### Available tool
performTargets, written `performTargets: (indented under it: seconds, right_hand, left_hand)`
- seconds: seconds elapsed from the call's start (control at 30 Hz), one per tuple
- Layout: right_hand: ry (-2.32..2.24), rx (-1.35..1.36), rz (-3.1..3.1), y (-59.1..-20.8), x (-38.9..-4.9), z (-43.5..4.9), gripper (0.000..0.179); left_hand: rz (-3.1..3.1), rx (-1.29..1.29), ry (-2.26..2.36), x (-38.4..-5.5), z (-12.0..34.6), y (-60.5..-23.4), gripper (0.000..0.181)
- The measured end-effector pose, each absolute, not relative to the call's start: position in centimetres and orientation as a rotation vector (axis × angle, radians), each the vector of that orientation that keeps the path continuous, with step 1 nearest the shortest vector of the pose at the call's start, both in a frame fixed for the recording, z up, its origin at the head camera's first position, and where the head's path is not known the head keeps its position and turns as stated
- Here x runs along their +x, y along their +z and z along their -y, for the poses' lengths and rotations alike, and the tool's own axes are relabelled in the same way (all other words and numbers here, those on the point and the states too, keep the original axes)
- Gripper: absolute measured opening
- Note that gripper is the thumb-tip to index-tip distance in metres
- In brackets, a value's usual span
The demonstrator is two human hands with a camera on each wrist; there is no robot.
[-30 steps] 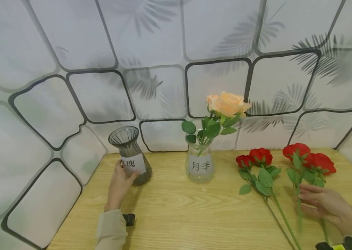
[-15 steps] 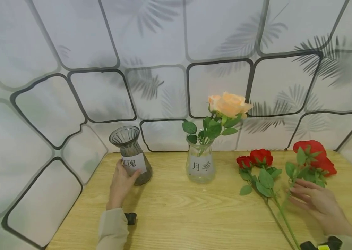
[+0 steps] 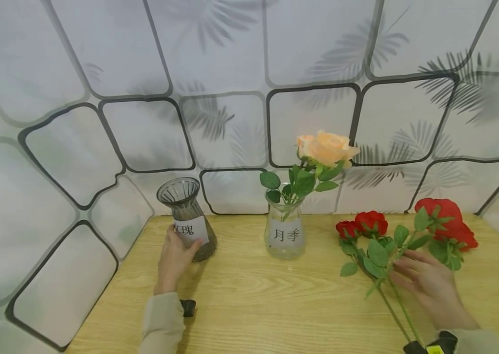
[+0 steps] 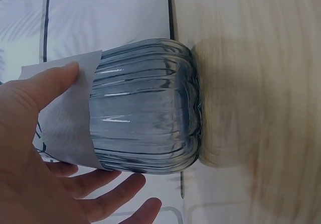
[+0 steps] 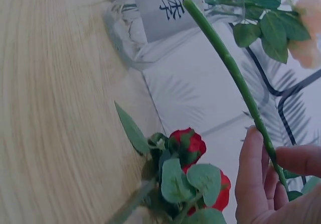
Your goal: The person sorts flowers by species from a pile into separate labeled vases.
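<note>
Left hand (image 3: 174, 261) grips grey vase (image 3: 192, 227), left of centre; right hand (image 3: 426, 284) pinches red rose (image 3: 440, 210) by stem (image 5: 228, 63), lower right of frame. Done: peach rose (image 3: 326, 148) in clear vase (image 3: 284, 236), mid-frame. Remaining, seemingly: held one, other red roses (image 3: 370, 222) lower right; grey vase flowerless.

- Vase (image 3: 189, 210), one: smoky grey glass, ribbed, flared rim, broad base; mouth upward, at left; held about its middle; white paper label (image 3: 192, 231), left-hand character partly covered.
- Rose (image 3: 437, 210), one: red bloom at far right, green leaves; held by its green stem (image 5: 229, 63), bare end pointing left.
</note>
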State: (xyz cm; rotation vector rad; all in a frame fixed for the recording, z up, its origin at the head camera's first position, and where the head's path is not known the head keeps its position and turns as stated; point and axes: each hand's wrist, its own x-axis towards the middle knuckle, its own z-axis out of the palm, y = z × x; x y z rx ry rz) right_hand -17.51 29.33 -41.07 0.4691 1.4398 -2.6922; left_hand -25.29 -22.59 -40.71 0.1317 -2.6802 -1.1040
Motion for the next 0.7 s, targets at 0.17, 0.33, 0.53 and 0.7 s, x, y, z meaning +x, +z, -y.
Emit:
performTargets:
  seconds: [0.17,0.33,0.53,0.7]
  right_hand:
    - [-2.801,0.344,-1.402,-40.9,-17.4,-27.9,0.033]
    - [-2.794,0.436,-1.353,-40.3,-17.9,-26.3,0.025]
    - [-2.747,0.640,-1.325,-39.3,-18.8,-24.7,0.024]
    - [-2.777,0.610,-1.335,-38.9,-19.0,-23.5,0.023]
  left_hand:
    - [2.674,0.166,-1.066,-25.6,22.2,-40.9,0.095]
    - [2.648,0.197,-1.034,-25.7,22.0,-41.0,0.095]
    - [2.614,0.216,-0.981,-25.6,21.8,-41.0,0.090]
    - [2.611,0.210,-0.963,-25.4,21.7,-41.0,0.088]
